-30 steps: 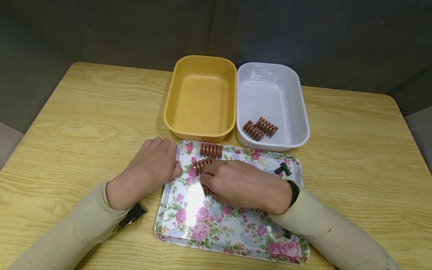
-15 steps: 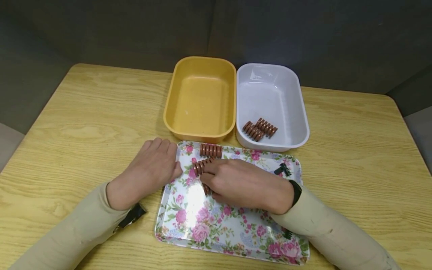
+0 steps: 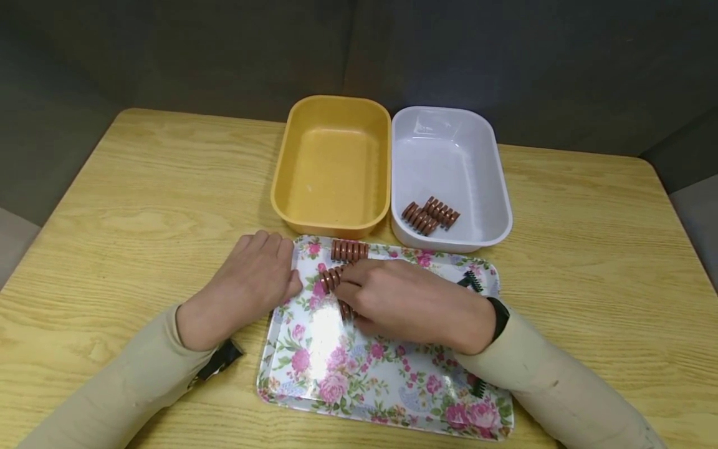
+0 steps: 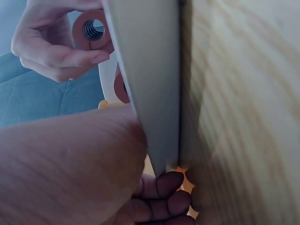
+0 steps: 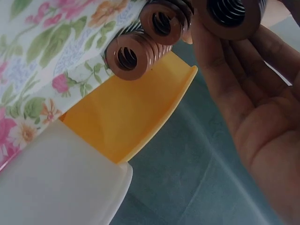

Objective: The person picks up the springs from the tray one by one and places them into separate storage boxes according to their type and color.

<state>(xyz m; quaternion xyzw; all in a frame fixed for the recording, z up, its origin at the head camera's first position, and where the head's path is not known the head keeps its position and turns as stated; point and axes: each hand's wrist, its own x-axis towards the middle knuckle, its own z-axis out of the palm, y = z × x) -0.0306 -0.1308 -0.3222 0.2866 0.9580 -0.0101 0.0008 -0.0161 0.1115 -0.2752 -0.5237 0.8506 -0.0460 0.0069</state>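
Note:
My left hand (image 3: 247, 287) grips the left rim of the floral tray (image 3: 370, 386); in the left wrist view its fingertips (image 4: 169, 183) curl under the tray edge. Above the tray's left half, my right hand (image 3: 404, 302) pinches a brown coil spring (image 3: 346, 310) between thumb and fingers. That held spring (image 5: 230, 33) shows its hollow end in the right wrist view. Just beyond the fingers a second brown spring (image 3: 330, 280) lies on the tray, partly covered by the hand. A third spring (image 3: 349, 251) lies along the tray's far edge.
Behind the tray stand a yellow bin (image 3: 336, 168) and, to its right, a white bin (image 3: 449, 162). Two brown springs (image 3: 430, 215) lie in the white bin. Small dark green ridged pieces (image 3: 473, 280) lie at the tray's right side, one partly beside the right sleeve.
My right hand has shifted slightly up and to the right with the spring. My left hand stays on the tray rim.

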